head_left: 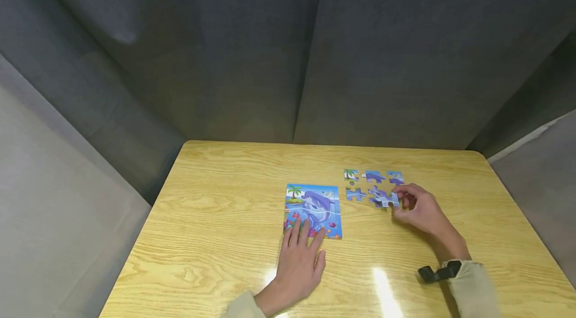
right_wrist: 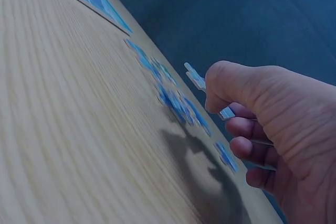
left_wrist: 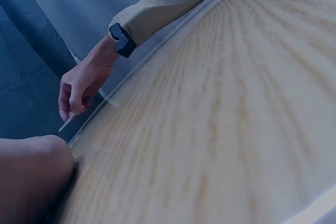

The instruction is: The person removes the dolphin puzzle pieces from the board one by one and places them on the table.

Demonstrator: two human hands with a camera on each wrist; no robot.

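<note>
A square dolphin picture (head_left: 315, 203) with a palm tree and coral lies flat on the table. My left hand (head_left: 300, 263) rests with spread, straight fingers on its lower edge. To the right, my right hand (head_left: 420, 208) pinches a puzzle piece (right_wrist: 194, 76) between thumb and index finger. In the right wrist view that piece is held above the table, its middle hidden by the thumb. Below it lie loose puzzle pieces, among them a palm-tree piece (head_left: 351, 174), a dolphin-head piece (head_left: 373, 176), a corner piece (head_left: 395, 177) and a blue piece (head_left: 356, 194).
The wood-grain table (head_left: 216, 208) has rounded back corners. Dark grey cloth (head_left: 247, 58) hangs behind it, and lighter panels (head_left: 54, 198) stand at the sides. A black band (head_left: 441, 272) sits around my right sleeve's cuff.
</note>
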